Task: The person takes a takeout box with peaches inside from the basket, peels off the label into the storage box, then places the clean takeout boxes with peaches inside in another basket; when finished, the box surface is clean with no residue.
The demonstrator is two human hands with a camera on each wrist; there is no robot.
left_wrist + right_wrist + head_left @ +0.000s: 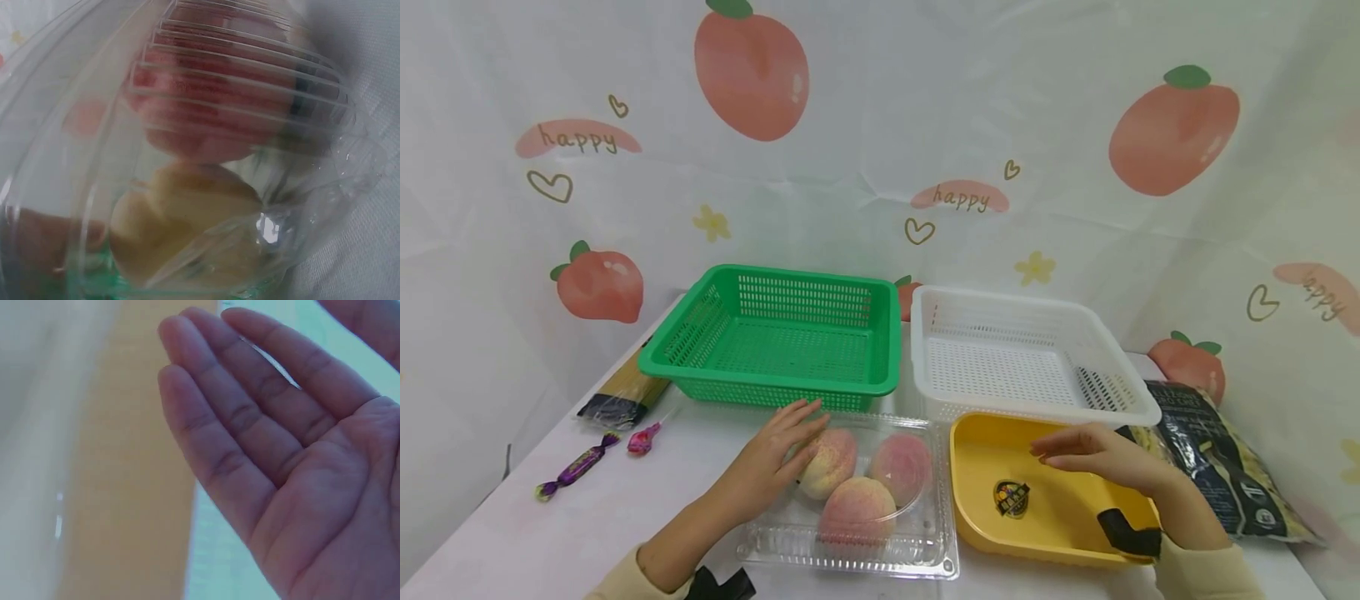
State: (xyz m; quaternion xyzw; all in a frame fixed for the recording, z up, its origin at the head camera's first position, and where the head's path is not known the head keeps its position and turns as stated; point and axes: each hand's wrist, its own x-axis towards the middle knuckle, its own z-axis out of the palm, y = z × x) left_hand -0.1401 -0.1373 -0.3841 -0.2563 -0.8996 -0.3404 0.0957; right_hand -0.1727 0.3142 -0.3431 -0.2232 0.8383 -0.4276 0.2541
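Note:
A clear plastic clamshell box (pixel 925 560) with three peaches (pixel 857 508) lies at the front middle of the table in the head view. My left hand (pixel 775 454) is over its back left corner, fingers extended along the lid. Through the clear plastic, the left wrist view shows a reddish peach (pixel 212 94) and a paler one (pixel 187 212). Above a yellow tray (pixel 1045 521), which has a dark round sticker, hovers my right hand (pixel 1101 454). In the right wrist view its fingers are nearly straight and close together, and the palm holds nothing.
Behind stand a green basket (pixel 775 392) and a white basket (pixel 1037 404). At the left lie a pack of thin sticks (pixel 628 387), a purple-wrapped candy (pixel 577 467) and a pink lollipop (pixel 642 439). A black printed bag (pixel 1213 458) lies at the right.

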